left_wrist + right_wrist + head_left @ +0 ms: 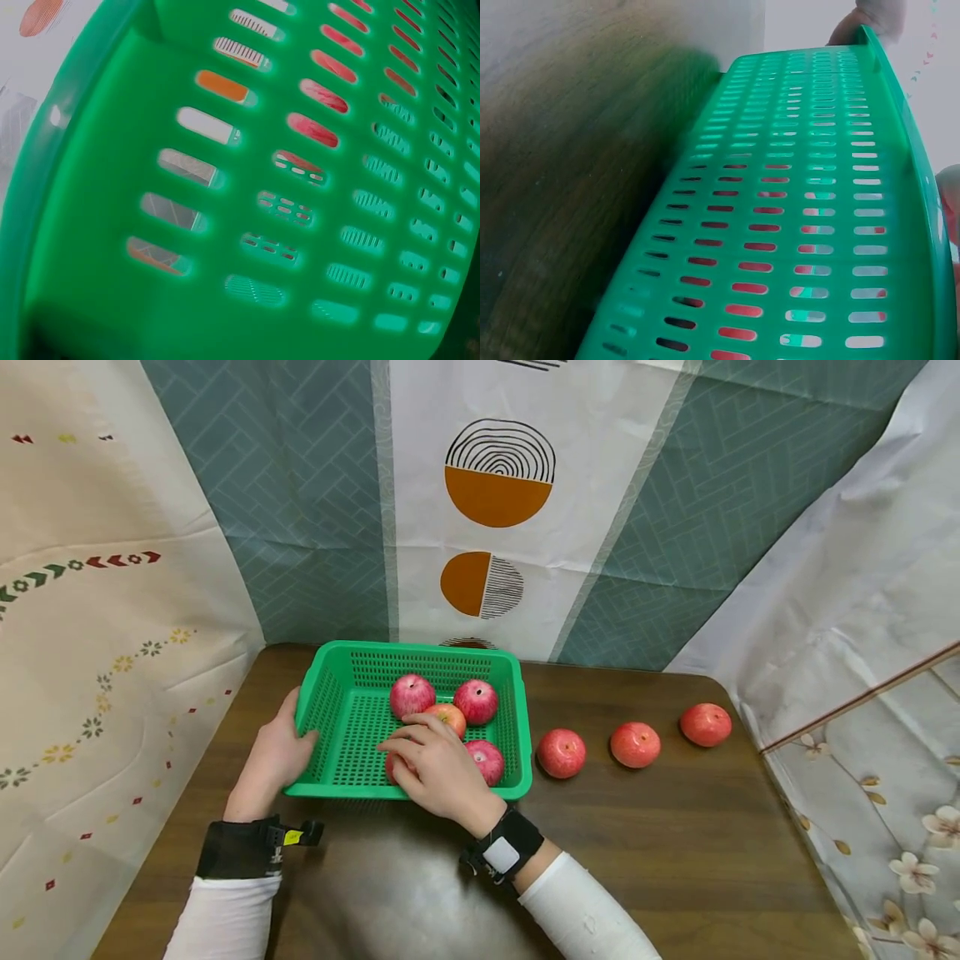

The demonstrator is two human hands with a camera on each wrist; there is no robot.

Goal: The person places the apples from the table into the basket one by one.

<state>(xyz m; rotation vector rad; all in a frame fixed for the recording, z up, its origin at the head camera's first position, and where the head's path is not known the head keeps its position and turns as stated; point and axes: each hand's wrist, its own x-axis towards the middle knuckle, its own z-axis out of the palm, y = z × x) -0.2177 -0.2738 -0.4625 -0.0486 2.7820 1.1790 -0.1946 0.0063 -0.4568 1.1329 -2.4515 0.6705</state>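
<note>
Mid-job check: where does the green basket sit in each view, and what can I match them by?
Head: green basket, left of and below centre.
Left wrist: its slotted wall fills most of the picture, rim at left.
Right wrist: slotted wall right of centre, narrowing toward the top.
Shared landmark: red apples inside, glimpsed through slots in both wrist views.

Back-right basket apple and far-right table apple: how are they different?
The basket apple sits in the green plastic basket; the table apple lies on the wooden table. The basket apple looks deeper pinkish red; the table apple looks more orange-red. Both are roundish.
</note>
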